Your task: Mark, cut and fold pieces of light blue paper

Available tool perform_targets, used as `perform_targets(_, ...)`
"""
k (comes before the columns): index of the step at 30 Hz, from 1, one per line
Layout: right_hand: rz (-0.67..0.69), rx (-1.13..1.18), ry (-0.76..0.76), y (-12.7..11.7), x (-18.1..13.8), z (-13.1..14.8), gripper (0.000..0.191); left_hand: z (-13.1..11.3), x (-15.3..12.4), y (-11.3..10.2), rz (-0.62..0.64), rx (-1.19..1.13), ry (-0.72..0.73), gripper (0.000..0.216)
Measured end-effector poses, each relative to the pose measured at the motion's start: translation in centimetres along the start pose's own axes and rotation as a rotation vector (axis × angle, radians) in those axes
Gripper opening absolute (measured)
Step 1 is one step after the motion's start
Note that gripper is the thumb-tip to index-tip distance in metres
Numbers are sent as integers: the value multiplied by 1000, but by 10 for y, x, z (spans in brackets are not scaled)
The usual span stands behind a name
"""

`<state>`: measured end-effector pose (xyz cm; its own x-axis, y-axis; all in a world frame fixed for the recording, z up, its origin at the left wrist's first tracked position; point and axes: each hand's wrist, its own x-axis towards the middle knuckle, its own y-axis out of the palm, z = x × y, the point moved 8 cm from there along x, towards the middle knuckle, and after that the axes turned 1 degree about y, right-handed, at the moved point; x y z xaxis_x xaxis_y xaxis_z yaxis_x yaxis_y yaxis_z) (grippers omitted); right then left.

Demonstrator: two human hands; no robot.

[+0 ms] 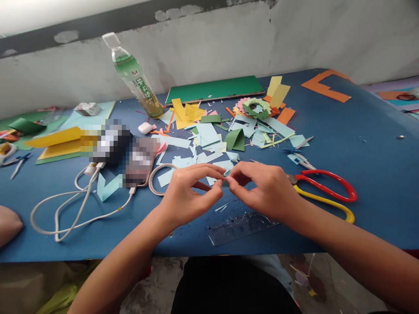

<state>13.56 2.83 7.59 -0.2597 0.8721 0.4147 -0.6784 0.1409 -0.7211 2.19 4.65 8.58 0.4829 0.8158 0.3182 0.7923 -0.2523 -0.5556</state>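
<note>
My left hand [190,192] and my right hand [262,187] meet above the blue table [360,144], fingertips pinched together on a tiny green paper piece [225,182] between them. Both hands are closed in a pinch. Just beyond them lie several light blue paper scraps [209,135] and a folded green paper [236,140]. A clear ruler [238,226] lies flat below my hands near the table's front edge. Red and yellow scissors [327,192] rest right of my right hand.
A tilted green drink bottle [135,78] stands at the back. White cables [75,205] and blurred devices lie at left. Green card [212,89], yellow sheets [186,112], a paper rosette [255,107] and orange strips [324,87] lie behind. Another person's limb [8,224] shows at far left.
</note>
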Motion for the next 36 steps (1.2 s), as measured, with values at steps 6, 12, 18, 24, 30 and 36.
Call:
perform_targets(6,-47,5,-49,-3,0,4,11,4,-1,-1,-38,6,-4,13)
perform_targets(12,-52,-25,-81,-3,-1,7,11,3,-1,1,-74,110,87,13)
perform_targets(18,-31,-45,-80,1,-1,8,13,-3,-6,2,-134,324,219,10)
perform_targets(24,-28,-25,-71,1,-1,9,13,-12,-10,0,-201,387,320,8)
perform_targets(30,-30,4,-87,0,-2,12,13,-16,-11,1,-203,387,339,7)
perform_targets(36,-44,39,-106,0,-4,12,13,-16,-8,-3,-238,371,296,9)
